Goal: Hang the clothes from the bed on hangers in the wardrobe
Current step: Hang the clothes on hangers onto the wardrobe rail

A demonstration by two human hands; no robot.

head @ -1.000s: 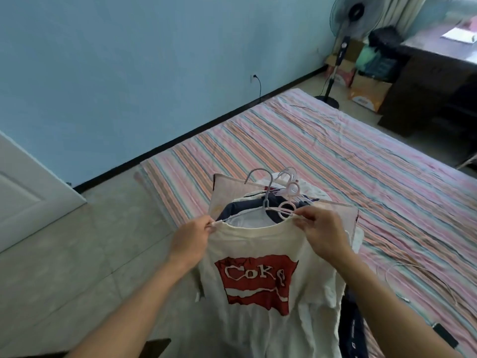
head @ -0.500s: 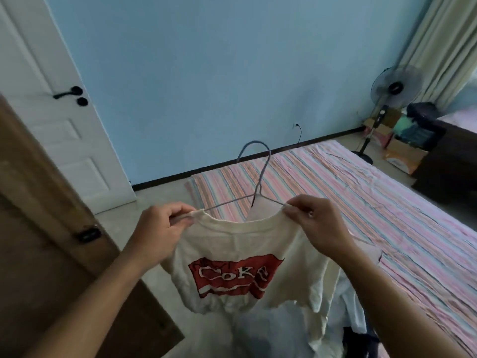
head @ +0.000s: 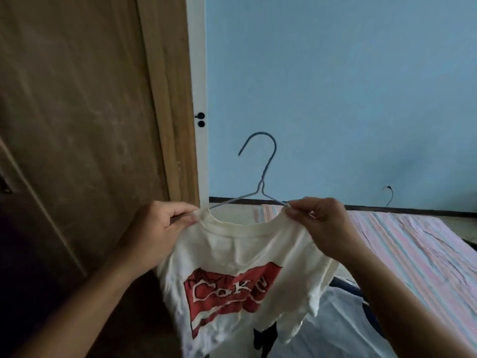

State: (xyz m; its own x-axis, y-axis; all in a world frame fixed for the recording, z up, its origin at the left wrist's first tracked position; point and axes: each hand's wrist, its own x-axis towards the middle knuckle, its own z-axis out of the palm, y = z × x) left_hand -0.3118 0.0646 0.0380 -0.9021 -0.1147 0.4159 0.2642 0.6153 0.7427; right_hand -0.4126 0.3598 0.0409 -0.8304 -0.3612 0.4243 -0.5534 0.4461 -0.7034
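Our left hand (head: 157, 228) and right hand (head: 320, 220) pinch the cream T-shirt (head: 240, 275) at its shoulders, on the wire hanger (head: 260, 187). It looks light and limp; beyond, the wardrobe door (head: 77, 112).

Hanger (head: 262, 177) ends hidden in shirt (head: 240, 254) — hem cut off.

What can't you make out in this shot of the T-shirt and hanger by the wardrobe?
Head view only:
- Hanger arms: hidden inside the T-shirt and under the left hand and right hand.
- T-shirt hem: blurred, cut off by the bottom edge.
- Wardrobe interior and rail: out of frame.
- Clothes below the T-shirt: mostly covered by it.
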